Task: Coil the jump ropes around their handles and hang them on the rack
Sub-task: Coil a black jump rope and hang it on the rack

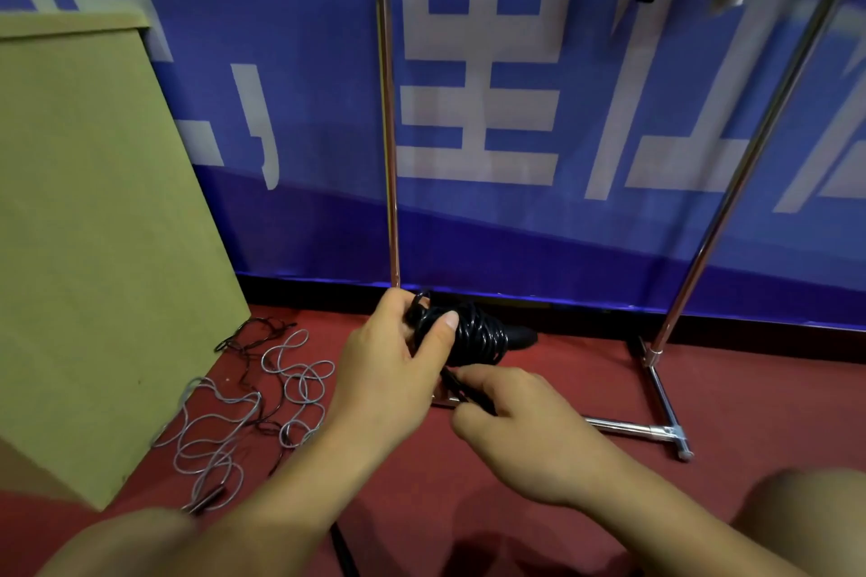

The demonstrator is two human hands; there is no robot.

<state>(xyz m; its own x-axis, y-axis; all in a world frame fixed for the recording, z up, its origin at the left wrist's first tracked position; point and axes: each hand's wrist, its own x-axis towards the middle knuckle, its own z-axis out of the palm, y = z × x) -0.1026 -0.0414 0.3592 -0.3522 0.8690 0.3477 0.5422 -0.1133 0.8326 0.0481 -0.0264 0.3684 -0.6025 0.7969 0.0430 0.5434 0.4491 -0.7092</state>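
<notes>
Coiling black rope (473, 335) (both hands gripping)

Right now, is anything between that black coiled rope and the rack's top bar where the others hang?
Nothing visible blocks it. The black coiled rope, held by the left hand, sits low between the rack uprights, open space above.

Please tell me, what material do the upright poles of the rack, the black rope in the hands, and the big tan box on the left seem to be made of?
The shiny silver upright rack poles look like chromed or polished metal: they mirror the light. The glossy black coiled jump rope seems plastic-coated cord, perhaps PVC, with bright glints on each turn. The large tan box looks like matte cardboard, flat and dull.
</notes>
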